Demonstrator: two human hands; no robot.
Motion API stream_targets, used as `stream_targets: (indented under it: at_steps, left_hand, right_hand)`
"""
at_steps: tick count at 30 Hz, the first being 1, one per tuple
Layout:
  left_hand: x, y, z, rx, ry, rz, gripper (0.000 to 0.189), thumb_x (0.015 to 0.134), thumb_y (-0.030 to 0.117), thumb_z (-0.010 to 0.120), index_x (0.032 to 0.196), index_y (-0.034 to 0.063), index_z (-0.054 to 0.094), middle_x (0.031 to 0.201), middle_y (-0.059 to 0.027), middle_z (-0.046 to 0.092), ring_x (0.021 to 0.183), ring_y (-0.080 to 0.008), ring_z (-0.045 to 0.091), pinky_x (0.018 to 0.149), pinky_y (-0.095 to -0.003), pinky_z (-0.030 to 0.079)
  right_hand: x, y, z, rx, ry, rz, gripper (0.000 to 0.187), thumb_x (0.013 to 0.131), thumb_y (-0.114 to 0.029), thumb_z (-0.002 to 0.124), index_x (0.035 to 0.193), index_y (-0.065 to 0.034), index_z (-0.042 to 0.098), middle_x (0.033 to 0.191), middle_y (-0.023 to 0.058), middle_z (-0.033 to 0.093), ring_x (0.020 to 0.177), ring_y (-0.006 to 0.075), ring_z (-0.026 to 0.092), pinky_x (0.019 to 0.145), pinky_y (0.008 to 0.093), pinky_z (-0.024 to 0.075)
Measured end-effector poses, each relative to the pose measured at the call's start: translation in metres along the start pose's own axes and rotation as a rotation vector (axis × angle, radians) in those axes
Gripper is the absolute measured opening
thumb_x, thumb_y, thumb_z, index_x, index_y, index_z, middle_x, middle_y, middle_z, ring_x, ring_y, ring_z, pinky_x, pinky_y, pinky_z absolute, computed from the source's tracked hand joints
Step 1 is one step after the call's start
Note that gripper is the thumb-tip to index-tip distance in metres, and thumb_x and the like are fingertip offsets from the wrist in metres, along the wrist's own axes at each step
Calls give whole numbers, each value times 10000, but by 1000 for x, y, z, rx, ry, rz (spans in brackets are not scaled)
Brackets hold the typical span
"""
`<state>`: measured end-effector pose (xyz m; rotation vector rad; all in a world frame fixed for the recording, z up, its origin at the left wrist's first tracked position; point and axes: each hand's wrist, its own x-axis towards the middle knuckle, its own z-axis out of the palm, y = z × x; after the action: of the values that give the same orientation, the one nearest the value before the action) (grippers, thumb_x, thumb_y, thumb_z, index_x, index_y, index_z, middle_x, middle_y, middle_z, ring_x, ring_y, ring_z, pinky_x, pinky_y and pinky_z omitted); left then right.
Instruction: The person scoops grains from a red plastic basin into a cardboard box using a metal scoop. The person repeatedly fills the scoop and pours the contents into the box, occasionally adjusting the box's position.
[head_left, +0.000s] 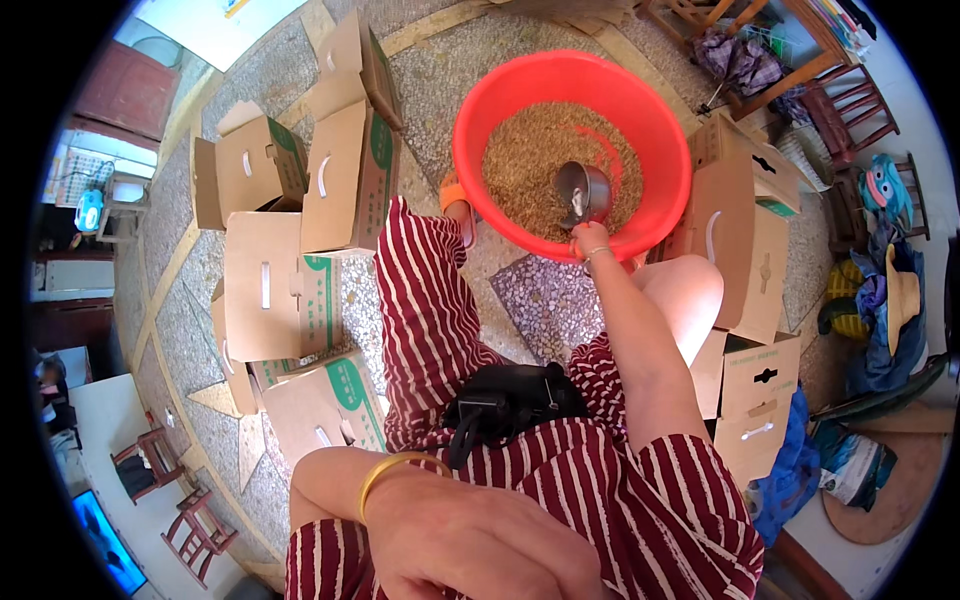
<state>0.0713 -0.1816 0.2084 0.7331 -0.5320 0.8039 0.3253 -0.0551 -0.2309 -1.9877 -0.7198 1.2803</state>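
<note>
My right hand (591, 241) is closed around the handle of a metal scoop (596, 191), which rests in loose brown grain or husks (525, 161). This material lies in a large red plastic tub (570, 71) on the floor before me. Close to the camera, my left hand (480, 544), with a gold bangle (375, 480) on the wrist, is raised over my lap. Its fingertips are hidden below the picture's edge, so whether it holds something does not show. A black bag (517, 397) sits at my waist.
Several cardboard boxes (262, 285) with green print stand to the left of the tub, and more boxes (739, 247) stand at its right. Wooden chairs (851, 112) and a straw hat (902, 300) are at the far right. Small chairs (199, 532) stand at lower left.
</note>
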Motion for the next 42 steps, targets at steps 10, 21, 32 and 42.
stream_targets:
  at_steps: [10,21,32,42]
  left_hand:
    - [-6,0,31,28,-167,2,146,843,147,622,849,3,599,883,-140,584,761,-272,596,613,-342,499]
    - [-3,-2,56,36,-294,-293,429,938,332,341,787,-58,432,840,-228,459,727,-393,508,645,-424,441]
    - [7,-32,37,-42,-335,-242,278,891,222,486,847,-48,533,918,-214,547,786,-345,574,676,-385,484]
    - [11,-43,39,-7,-283,-170,154,847,156,596,847,3,604,856,-140,610,694,-283,609,576,-340,495]
  right_hand:
    - [-79,-52,-41,1152,-398,131,121,822,-136,508,887,-53,448,732,84,501,561,146,514,413,255,361]
    - [-242,-82,-208,1190,-218,-465,368,839,-124,503,1189,-63,408,899,131,510,593,131,469,457,223,365]
    - [-283,61,-271,517,674,-234,598,773,1,486,1343,5,309,729,78,540,471,141,492,396,260,403]
    - [-246,179,-195,-648,639,151,686,735,-181,549,1374,-206,302,1020,227,582,886,394,589,775,467,478]
